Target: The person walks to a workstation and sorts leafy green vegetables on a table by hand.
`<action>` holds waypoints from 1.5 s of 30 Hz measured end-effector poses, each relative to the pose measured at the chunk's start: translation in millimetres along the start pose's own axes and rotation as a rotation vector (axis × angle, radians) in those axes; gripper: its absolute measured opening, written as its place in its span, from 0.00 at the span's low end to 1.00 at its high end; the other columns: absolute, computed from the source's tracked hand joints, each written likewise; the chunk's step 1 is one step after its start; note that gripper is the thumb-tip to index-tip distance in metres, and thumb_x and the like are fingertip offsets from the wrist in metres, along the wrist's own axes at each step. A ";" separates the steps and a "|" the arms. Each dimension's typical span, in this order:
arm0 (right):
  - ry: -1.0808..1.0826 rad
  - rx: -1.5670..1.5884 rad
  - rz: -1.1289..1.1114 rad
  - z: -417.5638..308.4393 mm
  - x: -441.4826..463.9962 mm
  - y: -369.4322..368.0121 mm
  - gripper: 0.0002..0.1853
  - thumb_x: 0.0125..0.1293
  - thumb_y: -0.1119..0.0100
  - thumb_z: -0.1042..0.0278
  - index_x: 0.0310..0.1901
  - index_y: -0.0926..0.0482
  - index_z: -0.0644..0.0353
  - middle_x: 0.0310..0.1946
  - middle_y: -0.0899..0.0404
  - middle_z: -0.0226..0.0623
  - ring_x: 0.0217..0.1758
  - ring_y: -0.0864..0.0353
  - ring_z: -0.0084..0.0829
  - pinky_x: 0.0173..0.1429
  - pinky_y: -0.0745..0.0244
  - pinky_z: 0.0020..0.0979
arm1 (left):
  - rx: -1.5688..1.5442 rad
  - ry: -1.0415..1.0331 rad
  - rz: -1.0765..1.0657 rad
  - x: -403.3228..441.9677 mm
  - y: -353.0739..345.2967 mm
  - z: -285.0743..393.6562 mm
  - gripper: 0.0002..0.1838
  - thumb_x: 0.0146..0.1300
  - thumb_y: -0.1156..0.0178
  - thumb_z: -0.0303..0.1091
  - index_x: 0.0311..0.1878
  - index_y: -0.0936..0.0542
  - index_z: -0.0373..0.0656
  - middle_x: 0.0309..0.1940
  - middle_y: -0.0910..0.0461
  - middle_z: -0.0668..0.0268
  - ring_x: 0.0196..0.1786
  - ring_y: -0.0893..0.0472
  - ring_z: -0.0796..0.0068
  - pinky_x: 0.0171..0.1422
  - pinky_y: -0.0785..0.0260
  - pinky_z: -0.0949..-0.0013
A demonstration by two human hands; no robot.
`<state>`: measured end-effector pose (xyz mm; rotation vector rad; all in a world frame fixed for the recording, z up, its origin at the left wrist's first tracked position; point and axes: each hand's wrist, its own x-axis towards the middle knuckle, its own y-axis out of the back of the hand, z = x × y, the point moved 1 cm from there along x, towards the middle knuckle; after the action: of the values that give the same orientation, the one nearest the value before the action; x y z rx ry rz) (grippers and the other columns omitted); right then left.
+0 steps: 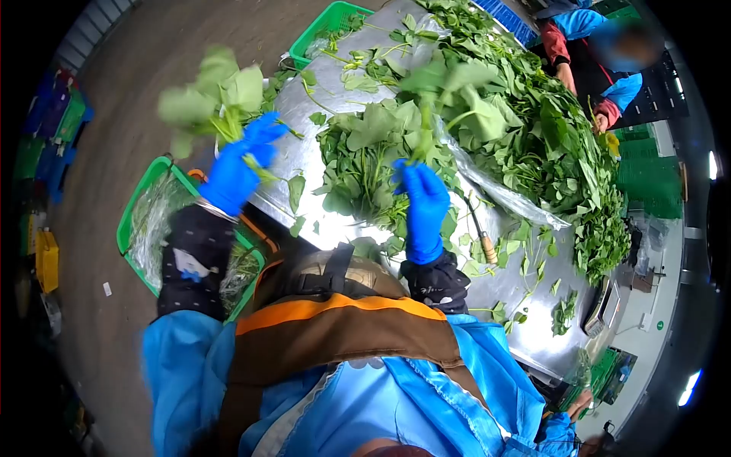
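My left hand [234, 171], in a blue glove, is closed around a bunch of leafy green stems [221, 99], held out to the left past the metal table's edge. Above the table, my right hand [421, 202], also blue-gloved, pinches the stem of a leafy green sprig [425, 126]; its leaves are blurred. Between the hands, a smaller pile of greens [369, 156] lies on the metal table [297, 107]. Beyond it stretches a large heap of greens [544, 145], with clear plastic film [506, 199] along its near side.
A wooden-handled tool [488, 248] lies right of my right hand. A green crate [126, 236] with plastic bags stands below left, another green crate [304, 38] at the table's far end. A co-worker's hands [566, 78] are across the heap; another person [560, 434] is at lower right.
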<state>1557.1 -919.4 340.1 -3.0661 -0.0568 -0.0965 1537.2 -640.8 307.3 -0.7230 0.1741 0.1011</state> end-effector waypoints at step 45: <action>-0.503 -0.023 -0.253 73.0 -22.8 11.7 0.09 0.53 0.37 0.70 0.34 0.19 0.66 0.24 0.21 0.32 0.24 0.27 0.18 0.29 0.34 0.20 | 0.374 0.252 0.141 -18.7 -81.6 -111.1 0.11 0.57 0.39 0.37 0.38 0.24 0.40 0.20 0.30 0.72 0.17 0.35 0.83 0.20 0.46 0.79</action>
<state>1539.3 -926.4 265.1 -3.0024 -0.4699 0.6622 1517.5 -776.2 282.0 -0.3470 0.4721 0.1076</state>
